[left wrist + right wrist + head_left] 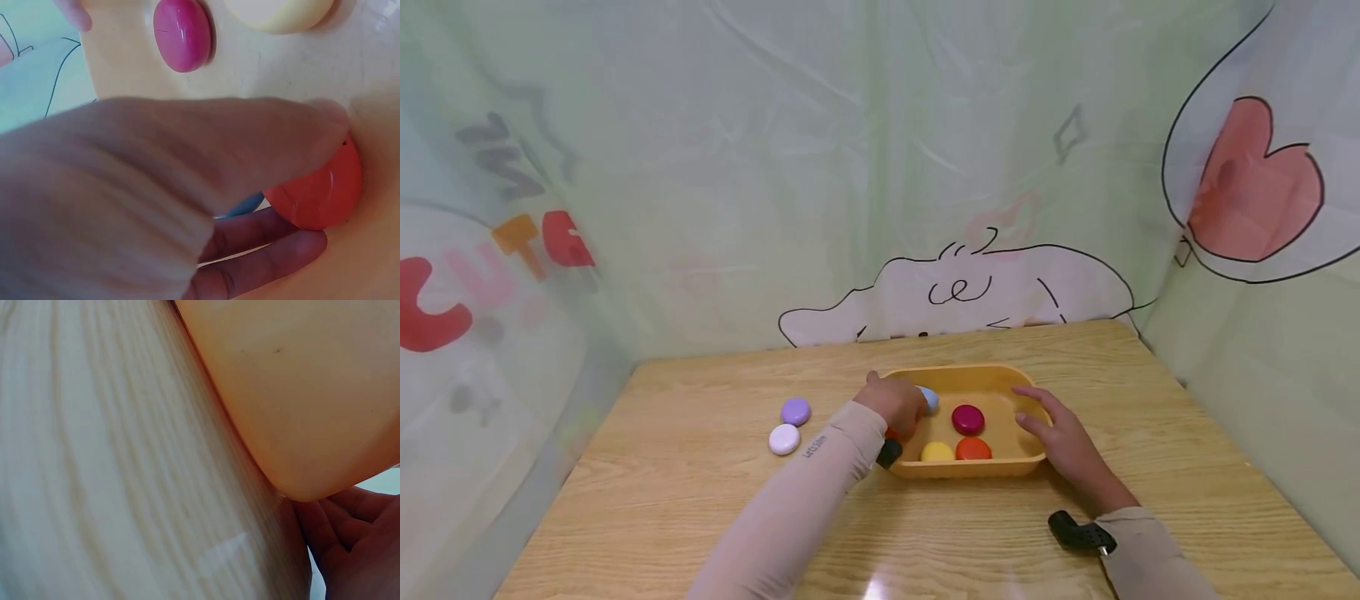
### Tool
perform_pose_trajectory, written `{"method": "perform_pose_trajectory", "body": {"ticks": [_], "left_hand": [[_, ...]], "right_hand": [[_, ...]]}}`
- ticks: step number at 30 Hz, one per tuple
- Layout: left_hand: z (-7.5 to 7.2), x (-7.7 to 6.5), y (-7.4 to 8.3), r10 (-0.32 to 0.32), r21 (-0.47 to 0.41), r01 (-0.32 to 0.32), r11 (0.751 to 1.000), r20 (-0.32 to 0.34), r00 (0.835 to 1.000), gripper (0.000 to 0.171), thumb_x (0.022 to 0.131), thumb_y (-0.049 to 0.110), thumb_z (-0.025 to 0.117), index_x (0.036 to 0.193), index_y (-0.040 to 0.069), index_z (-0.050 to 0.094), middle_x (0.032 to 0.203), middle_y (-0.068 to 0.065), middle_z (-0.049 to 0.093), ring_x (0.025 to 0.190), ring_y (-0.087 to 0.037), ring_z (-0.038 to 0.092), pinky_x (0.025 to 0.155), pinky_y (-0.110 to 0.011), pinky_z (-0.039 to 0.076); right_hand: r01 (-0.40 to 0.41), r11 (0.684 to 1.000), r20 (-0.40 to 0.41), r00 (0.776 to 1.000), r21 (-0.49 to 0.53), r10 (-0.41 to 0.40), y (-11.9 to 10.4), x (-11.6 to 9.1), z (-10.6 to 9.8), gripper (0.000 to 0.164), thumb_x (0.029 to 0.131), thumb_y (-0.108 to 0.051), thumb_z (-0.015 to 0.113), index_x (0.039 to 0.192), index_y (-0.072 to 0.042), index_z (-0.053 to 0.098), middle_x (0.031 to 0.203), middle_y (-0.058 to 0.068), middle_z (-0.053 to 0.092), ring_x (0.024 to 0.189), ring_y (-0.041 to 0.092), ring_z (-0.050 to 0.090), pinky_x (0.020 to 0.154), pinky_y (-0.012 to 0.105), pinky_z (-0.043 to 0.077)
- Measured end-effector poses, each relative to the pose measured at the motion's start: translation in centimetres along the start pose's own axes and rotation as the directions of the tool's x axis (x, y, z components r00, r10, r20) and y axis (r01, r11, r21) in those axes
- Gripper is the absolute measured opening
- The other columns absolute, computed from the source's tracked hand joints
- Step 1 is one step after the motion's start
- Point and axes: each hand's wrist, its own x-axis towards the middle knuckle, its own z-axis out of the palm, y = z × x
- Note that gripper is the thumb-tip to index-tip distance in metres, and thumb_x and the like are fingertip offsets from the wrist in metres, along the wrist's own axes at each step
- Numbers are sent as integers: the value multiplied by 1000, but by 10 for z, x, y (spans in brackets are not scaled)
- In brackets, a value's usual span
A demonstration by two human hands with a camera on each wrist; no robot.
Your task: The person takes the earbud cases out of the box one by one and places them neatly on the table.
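My left hand (897, 402) reaches into the left end of the yellow-orange tray (970, 469). Its thumb and fingers pinch a glossy red-orange disc (325, 187). Just beyond the fingers lies a light blue disc (929, 400), partly covered by the hand. At the tray's right end, my right hand (1071, 446) holds the rim, thumb and index finger over it; other fingers lie against the outer wall in the right wrist view. A dark magenta disc (967, 420) rests mid-tray, with a yellow disc (937, 452) and another red-orange disc (973, 449) along the near wall.
A purple disc (795, 411) and a white disc (784, 439) lie on the wooden table (692, 467), left of the tray. A printed curtain (737, 167) hangs behind and along both sides. Black straps are on both wrists.
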Motion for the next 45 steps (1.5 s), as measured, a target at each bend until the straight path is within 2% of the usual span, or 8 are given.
{"method": "perform_pose_trajectory", "body": {"ticks": [11, 18, 23, 26, 32, 36, 40, 45], "left_hand": [[0, 4, -5, 15, -11, -15, 1000, 7, 1000, 17, 86, 19, 71, 71, 19, 63, 68, 5, 51, 74, -15, 55, 113, -63, 19], [-3, 3, -13, 46, -140, -44, 989, 11, 999, 4, 88, 25, 67, 85, 23, 67, 77, 6, 55, 80, -14, 54, 110, -59, 23], [-2, 1, -25, 55, -278, -58, 959, -20, 998, 22, 89, 31, 65, 110, 25, 66, 92, 4, 59, 88, -16, 54, 91, -40, 44], [-2, -2, -31, 94, -302, -117, 946, -90, 992, 29, 90, 30, 65, 119, 26, 65, 99, 5, 60, 92, -15, 54, 82, -34, 46], [5, -12, -32, 126, -283, -200, 938, -259, 958, 36, 90, 27, 69, 126, 25, 67, 107, 7, 62, 96, -13, 54, 93, -37, 42], [9, -19, -33, 137, -309, -253, 917, -353, 926, 41, 90, 28, 69, 130, 25, 65, 111, 3, 59, 92, -15, 56, 79, -26, 48], [12, -25, -33, 159, -293, -323, 900, -469, 869, 44, 89, 29, 68, 132, 23, 63, 112, 1, 58, 89, -14, 57, 76, -24, 49], [19, -38, -37, 111, -273, -322, 907, -583, 805, 44, 89, 33, 67, 132, 25, 63, 108, 4, 59, 86, -14, 55, 73, -25, 48]], "right_hand": [[13, 1000, -2, 1000, -7, -13, 3, 1, 1, 45, 105, -18, 52, 146, -3, 43, 156, 28, 27, 143, 50, 21, 109, 68, 22], [-3, 1000, 2, 1000, 2, 3, 3, 1, 2, 45, 105, -18, 52, 147, -4, 42, 157, 28, 26, 144, 50, 20, 110, 67, 22], [-3, 1000, 0, 1000, -3, 3, 2, 1, 3, 46, 105, -18, 51, 147, -4, 42, 157, 27, 26, 143, 50, 21, 109, 67, 25], [3, 1000, -3, 1000, -11, -3, 2, 1, 3, 45, 105, -18, 51, 147, -4, 42, 157, 28, 27, 143, 50, 22, 109, 67, 25], [3, 1000, 1, 1000, -14, -3, 1, 2, 1, 46, 105, -19, 52, 148, -4, 42, 157, 27, 27, 143, 50, 22, 109, 67, 24], [-8, 1000, 3, 1000, -15, 8, 1, 2, 1, 47, 105, -20, 51, 148, -4, 41, 158, 27, 26, 144, 50, 21, 109, 67, 23], [-16, 1000, -1, 1000, -13, 16, 2, 0, 1, 47, 105, -21, 51, 148, -4, 41, 158, 27, 25, 144, 50, 20, 109, 68, 22], [7, 1000, -5, 1000, -15, -7, 3, 1, 0, 45, 105, -18, 52, 147, -3, 42, 157, 28, 27, 144, 50, 20, 110, 69, 20]]}}
